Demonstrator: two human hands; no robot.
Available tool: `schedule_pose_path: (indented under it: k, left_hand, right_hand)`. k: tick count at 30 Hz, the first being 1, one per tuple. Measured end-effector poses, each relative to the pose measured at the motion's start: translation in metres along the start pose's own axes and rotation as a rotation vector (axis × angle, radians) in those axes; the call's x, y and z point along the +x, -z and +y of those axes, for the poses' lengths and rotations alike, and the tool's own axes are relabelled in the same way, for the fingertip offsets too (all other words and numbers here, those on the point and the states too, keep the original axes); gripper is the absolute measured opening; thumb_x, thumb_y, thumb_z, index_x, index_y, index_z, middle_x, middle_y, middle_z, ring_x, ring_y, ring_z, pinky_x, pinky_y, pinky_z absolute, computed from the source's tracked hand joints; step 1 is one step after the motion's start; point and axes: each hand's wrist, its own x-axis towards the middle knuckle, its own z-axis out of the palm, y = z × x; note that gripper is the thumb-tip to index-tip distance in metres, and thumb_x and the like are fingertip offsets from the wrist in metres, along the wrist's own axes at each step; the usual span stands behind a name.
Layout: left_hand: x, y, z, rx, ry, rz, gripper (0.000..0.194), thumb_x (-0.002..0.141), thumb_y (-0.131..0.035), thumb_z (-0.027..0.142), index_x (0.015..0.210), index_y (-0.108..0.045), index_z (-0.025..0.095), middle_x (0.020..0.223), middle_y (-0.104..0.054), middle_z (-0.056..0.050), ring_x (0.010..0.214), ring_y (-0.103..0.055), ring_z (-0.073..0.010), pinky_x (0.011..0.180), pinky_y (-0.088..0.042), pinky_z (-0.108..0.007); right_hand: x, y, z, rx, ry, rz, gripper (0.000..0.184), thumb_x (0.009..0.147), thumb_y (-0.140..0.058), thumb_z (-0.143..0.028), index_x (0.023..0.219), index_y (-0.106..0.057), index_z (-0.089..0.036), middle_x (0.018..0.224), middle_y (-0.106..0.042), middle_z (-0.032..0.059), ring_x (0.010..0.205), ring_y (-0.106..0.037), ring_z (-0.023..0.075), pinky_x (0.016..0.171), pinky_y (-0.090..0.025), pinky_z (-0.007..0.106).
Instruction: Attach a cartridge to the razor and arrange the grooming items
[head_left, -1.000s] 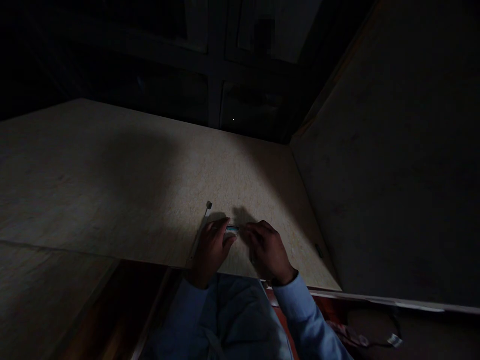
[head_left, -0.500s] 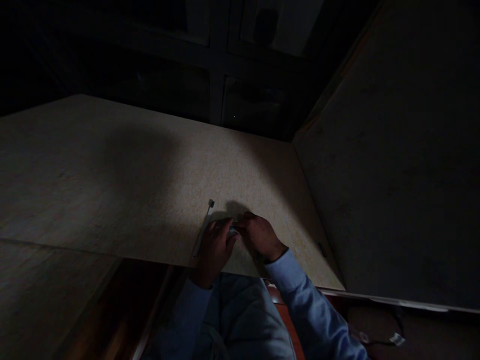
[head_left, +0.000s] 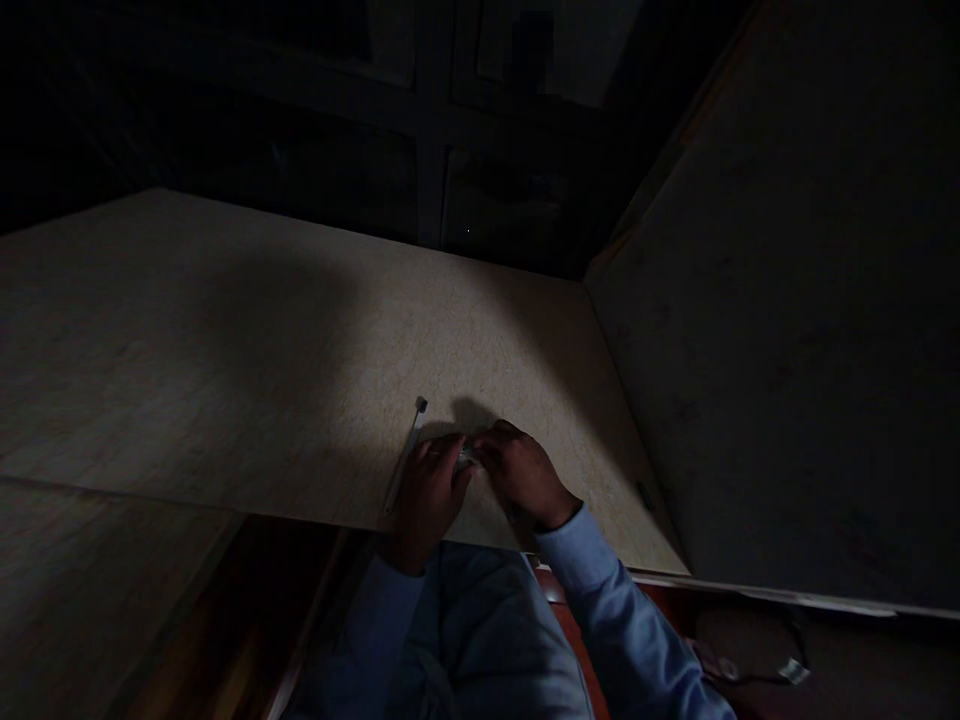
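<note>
Close together over the near part of the table, both hands work at a small pale, shiny object (head_left: 466, 456). My left hand (head_left: 430, 492) is closed on its left side, thumb and fingers pinching. The fingers of my right hand (head_left: 527, 476) are bent and pinched at its right side. Most of the object is hidden by the fingers, and its kind cannot be made out in the dim light. Just left of my left hand lies a slim light stick with a dark head, which looks like a toothbrush (head_left: 413, 436); the hand partly covers it.
The stone-patterned table (head_left: 420, 330) meets a dark upright panel (head_left: 787, 400) on the right. A small dark item (head_left: 645, 495) is by that panel's foot. Dark framed windows (head_left: 431, 170) stand behind. A cable with a white tag (head_left: 793, 670) is low at the right.
My right hand's fingers have shifted slightly and curled closer over the small object, covering more of it. The left hand has hardly moved.
</note>
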Motion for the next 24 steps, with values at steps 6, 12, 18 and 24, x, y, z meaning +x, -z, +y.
schedule_pose_path:
  k: [6,12,18,24]
  left_hand:
    - [0.000,0.000,0.000,0.020,0.005,0.003,0.038,0.097,-0.056,0.034,0.133,-0.059,0.021,0.126,-0.070,-0.012,0.119,-0.061,-0.0307,0.100,-0.051,-0.046]
    - [-0.003,-0.002,-0.002,0.026,0.001,0.006,0.040,0.098,-0.054,0.033,0.135,-0.059,0.019,0.130,-0.070,-0.013,0.123,-0.061,-0.0316,0.103,-0.050,-0.049]
    - [-0.002,-0.002,-0.005,0.037,-0.034,0.001,0.045,0.099,-0.052,0.036,0.140,-0.056,0.017,0.134,-0.068,-0.015,0.126,-0.060,-0.0318,0.105,-0.050,-0.049]
    - [0.000,-0.001,-0.004,0.043,-0.057,-0.006,0.047,0.099,-0.052,0.034,0.144,-0.053,0.019,0.139,-0.065,-0.014,0.129,-0.058,-0.0305,0.107,-0.049,-0.048]
  right_hand:
    - [-0.019,0.010,0.018,0.308,0.003,0.209,0.012,0.092,-0.063,-0.016,0.095,-0.074,-0.019,0.094,-0.067,0.0064,0.086,-0.066,0.0189,0.078,-0.050,0.029]
    - [-0.040,0.009,0.050,0.595,-0.122,0.396,0.017,0.088,-0.065,-0.035,0.087,-0.072,-0.020,0.088,-0.069,0.0059,0.081,-0.065,0.0205,0.076,-0.051,0.033]
    - [-0.058,-0.007,0.074,0.892,-0.304,0.499,0.023,0.079,-0.073,-0.043,0.084,-0.068,-0.020,0.082,-0.070,0.0036,0.075,-0.063,0.0196,0.069,-0.049,0.030]
    - [-0.069,-0.024,0.079,1.042,-0.365,0.529,0.029,0.078,-0.075,-0.046,0.083,-0.065,-0.019,0.072,-0.065,-0.0002,0.064,-0.058,0.0156,0.060,-0.044,0.026]
